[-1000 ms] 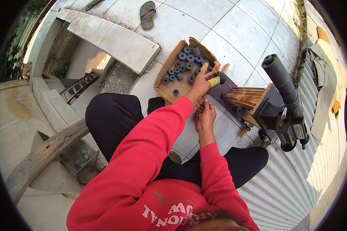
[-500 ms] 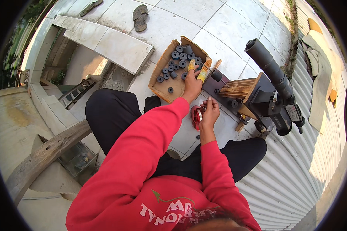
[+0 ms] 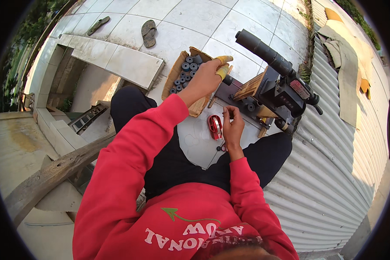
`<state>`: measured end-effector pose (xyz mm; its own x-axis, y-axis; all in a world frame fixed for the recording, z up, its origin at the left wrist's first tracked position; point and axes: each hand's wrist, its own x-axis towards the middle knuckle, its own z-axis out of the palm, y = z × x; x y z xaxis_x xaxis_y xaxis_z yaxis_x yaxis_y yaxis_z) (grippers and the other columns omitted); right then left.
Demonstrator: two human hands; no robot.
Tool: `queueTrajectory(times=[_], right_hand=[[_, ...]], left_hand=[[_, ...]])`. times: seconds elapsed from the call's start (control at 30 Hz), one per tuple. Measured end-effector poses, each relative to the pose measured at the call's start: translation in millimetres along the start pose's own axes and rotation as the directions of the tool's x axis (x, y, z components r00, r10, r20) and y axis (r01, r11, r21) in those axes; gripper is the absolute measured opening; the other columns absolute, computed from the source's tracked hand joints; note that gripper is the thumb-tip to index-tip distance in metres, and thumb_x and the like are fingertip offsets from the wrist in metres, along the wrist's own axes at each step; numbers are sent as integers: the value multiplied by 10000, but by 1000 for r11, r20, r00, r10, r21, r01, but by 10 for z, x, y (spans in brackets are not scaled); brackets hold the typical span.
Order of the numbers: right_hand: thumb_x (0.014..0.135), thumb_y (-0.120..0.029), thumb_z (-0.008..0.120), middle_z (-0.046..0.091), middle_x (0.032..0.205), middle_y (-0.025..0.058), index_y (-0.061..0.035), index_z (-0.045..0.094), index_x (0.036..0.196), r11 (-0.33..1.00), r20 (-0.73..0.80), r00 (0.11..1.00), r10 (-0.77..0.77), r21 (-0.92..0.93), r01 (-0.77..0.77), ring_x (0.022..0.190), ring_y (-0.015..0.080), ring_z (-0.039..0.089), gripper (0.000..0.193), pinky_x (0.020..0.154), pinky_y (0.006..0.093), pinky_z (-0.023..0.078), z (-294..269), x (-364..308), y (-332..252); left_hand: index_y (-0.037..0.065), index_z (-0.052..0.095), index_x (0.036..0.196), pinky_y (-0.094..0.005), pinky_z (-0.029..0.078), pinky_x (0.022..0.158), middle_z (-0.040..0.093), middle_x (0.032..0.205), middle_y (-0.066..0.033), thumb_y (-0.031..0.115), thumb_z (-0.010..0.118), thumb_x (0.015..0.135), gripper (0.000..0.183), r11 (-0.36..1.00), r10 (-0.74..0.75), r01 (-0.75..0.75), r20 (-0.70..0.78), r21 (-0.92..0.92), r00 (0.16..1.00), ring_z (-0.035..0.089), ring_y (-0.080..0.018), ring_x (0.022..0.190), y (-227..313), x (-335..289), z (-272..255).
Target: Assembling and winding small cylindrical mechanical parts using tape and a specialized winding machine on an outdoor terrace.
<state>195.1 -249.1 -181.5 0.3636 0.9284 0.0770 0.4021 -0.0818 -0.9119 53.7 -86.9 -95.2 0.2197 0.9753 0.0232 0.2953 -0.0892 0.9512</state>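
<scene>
My left hand [image 3: 207, 78], with yellow wraps on its fingers, is over the right side of a cardboard box [image 3: 169, 86]. Its fingers are bent together near a dark cylinder [image 3: 228, 81] at the end of a tool's shaft; whatever they grip is hidden. Grey-black rollers [image 3: 186, 66] with centre holes fill part of the box. Lower and to the right, my right hand [image 3: 233, 128] is closed, thumb near the curled fingers; I cannot make out anything in it. Right beside it lies a red object with a silvery band [image 3: 215, 127].
A black power tool [image 3: 268, 54] stands on a wooden block [image 3: 251, 86] at the right. Corrugated sheeting [image 3: 325, 173] lies beyond it. A wooden beam [image 3: 52, 173] crosses the lower left, near a tiled opening [image 3: 91, 82]. Two sandals [image 3: 148, 34] lie on the tiles.
My left hand has risen out of the box's right side, its fingers turned rightward toward the shaft. My right hand remains near the red object. The whole view has shifted slightly.
</scene>
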Motion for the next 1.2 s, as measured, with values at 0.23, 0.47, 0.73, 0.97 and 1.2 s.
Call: queueTrajectory(times=[0.23, 0.47, 0.73, 0.97, 1.2], right_hand=[[946, -46, 726, 703, 905, 164, 5, 676, 1098, 959, 131, 968, -215, -159, 234, 773, 297, 696, 168, 711, 389, 539, -641, -159, -628], [966, -17, 712, 719, 933, 122, 19, 700, 1066, 961, 29, 965, -260, -91, 261, 790, 214, 699, 106, 744, 325, 551, -1066, -149, -1123], [1002, -75, 713, 720, 901, 50, 16, 716, 1100, 985, 44, 984, -173, 7, 173, 815, 102, 661, 134, 771, 263, 525, -1174, -119, -1230], [1032, -126, 689, 709, 900, 35, 17, 716, 1160, 922, -20, 996, 84, 380, -70, 807, 90, 644, 194, 752, 250, 527, -961, -101, -739], [944, -273, 784, 748, 851, 92, -13, 737, 1106, 793, 397, 688, 608, -257, -553, 678, 159, 702, 310, 594, 305, 552, -439, -555, 1408]], left_hand=[[48, 544, 1529, -303, 540, 945, 719, 1286, -75, 305, 623, 1086, 519, 981, 193, -154, 721, -120, 666, 669, -141, 1105, 300, -785, -194], [5, 644, 1414, -268, 538, 926, 750, 1209, -56, 291, 709, 1043, 473, 953, 140, 80, 661, -291, 737, 667, -81, 1047, 504, -985, -14], [-3, 728, 1278, -261, 569, 888, 781, 1125, -69, 160, 737, 1017, 308, 898, 133, 131, 545, -419, 828, 710, -94, 1002, 345, -1127, -12], [-8, 742, 1256, -241, 574, 871, 779, 1069, -55, 139, 723, 1023, 276, 902, 116, 108, 478, -417, 871, 723, -87, 960, 543, -1046, -214], [-5, 723, 1284, -257, 571, 963, 787, 1098, -67, 66, 704, 1014, 279, 925, 285, -123, 440, -360, 852, 737, -106, 1016, 777, -641, -226]])
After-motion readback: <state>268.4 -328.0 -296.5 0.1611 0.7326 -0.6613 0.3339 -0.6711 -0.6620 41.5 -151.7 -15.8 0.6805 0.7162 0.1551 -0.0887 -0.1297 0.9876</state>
